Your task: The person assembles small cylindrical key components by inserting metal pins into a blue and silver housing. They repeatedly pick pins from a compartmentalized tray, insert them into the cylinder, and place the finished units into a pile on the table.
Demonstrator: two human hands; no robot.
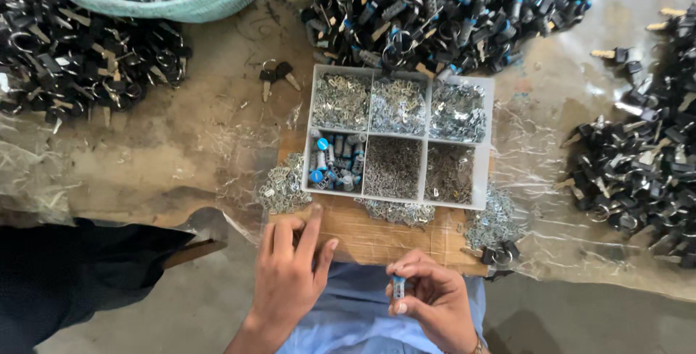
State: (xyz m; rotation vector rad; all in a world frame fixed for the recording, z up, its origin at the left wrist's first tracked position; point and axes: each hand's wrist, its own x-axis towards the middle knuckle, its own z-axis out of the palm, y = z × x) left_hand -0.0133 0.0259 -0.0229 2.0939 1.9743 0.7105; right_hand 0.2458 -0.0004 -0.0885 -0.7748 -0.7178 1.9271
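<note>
My right hand (pixel 433 300) holds a small silver lock cylinder with a blue end (pixel 398 286) upright between its fingertips, just off the table's near edge. My left hand (pixel 290 267) rests on the wooden board (pixel 377 234), its index finger stretched towards a loose heap of small metal pieces (pixel 279 187) beside the tray. The white six-compartment tray (pixel 484 144) lies just beyond both hands. Its top row holds shiny metal clips, its lower left compartment holds blue-capped cylinders (pixel 335 160), and the other two hold fine dark pins.
Big heaps of black-headed keys lie at the far left (pixel 80 57), the far middle (pixel 449 6) and the right (pixel 645 158). A pale green basket (pixel 181 2) sits top left. Two loose keys (pixel 275 77) lie on the plastic-covered table. A dark cloth (pixel 65 274) hangs lower left.
</note>
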